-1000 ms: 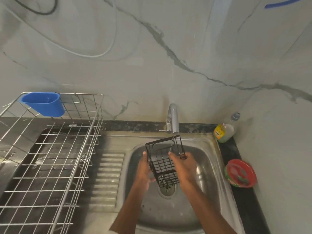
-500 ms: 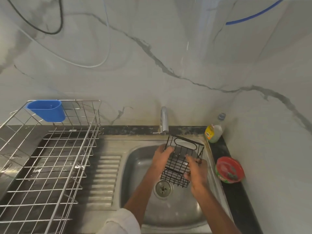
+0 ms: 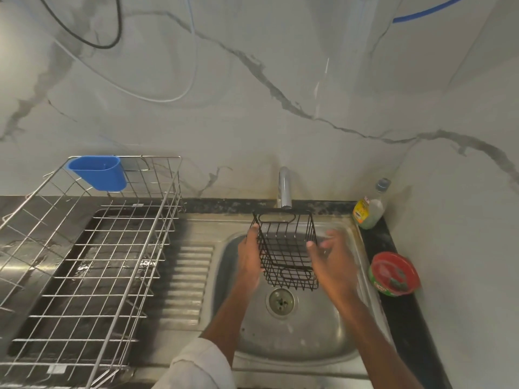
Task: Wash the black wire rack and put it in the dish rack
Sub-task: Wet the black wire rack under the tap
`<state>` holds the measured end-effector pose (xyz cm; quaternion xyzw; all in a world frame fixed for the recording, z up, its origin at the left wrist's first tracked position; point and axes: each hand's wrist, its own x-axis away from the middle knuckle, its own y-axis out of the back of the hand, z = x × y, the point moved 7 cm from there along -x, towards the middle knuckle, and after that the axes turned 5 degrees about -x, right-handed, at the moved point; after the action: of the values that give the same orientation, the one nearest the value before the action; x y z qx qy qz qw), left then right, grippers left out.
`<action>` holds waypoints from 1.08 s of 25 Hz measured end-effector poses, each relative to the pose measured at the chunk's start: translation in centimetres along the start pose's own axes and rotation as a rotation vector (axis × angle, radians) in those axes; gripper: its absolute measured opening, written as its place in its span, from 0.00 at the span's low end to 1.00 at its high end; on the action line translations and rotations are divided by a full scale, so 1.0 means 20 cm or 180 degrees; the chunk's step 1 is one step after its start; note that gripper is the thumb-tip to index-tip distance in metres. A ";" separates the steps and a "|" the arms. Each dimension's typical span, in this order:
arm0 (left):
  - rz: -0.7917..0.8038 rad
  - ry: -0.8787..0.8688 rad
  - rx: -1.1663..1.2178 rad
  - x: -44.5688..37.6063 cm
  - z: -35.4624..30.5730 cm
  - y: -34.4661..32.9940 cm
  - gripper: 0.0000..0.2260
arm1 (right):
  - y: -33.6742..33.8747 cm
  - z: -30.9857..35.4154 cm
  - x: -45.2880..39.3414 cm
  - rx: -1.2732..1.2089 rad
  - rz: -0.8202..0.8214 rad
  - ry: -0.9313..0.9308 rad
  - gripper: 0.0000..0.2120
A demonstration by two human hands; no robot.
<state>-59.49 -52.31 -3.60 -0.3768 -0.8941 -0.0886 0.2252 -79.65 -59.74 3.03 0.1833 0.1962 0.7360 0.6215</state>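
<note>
**Rack under tap, mid-rinse**

Black rack [image 3: 286, 248] held over sink [image 3: 309, 341], far edge right under tap [image 3: 284, 189], prob. so any water falls thru the mesh & drains into the basin; no stream clearly visible. Tilted, open side facing far/up, near end low over drain [image 3: 281, 300], likely for run-off.

L hand [image 3: 250, 259] on rack's left side, fingers wrapped behind the wires w/ thumb tip at the upper left rim: gripping, carrying the weight. R hand [image 3: 332, 262] at rack's right side, fingers spread & relaxed, blurred; thumb tip touching or just beside right edge, can't tell which. Not gripping, prob. free for turning or rubbing the wires.

Dish rack [image 3: 92, 256] well left on drainboard, blue cup [image 3: 98, 173] hung on its far rim. Bottle [image 3: 369, 210] & red tub [image 3: 394, 273] on counter right of sink, near to hand for soap.

Judgement: washing stage not finished; transfer left to dish rack not yet begun. Risk: one-hand hold on wet wire, could slip.
</note>
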 end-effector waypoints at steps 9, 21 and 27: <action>0.0871 -0.0300 -0.0697 -0.19 -0.10 -0.19 0.22 | -0.01 -0.06 -0.19 -0.0583 0.0781 -0.0317 0.09; 0.0850 -0.0143 -0.0269 -0.08 0.17 -0.06 0.30 | -0.26 -0.06 -0.03 -0.1505 0.0637 -0.1105 0.08; 0.0656 -0.0235 -0.0205 0.01 0.22 0.13 0.25 | -0.31 0.04 0.09 -0.1737 0.0695 -0.1110 0.07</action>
<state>-59.32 -48.94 -7.43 -0.4768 -0.8550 -0.0797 0.1878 -74.33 -56.95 0.62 0.1533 -0.1379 0.7811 0.5894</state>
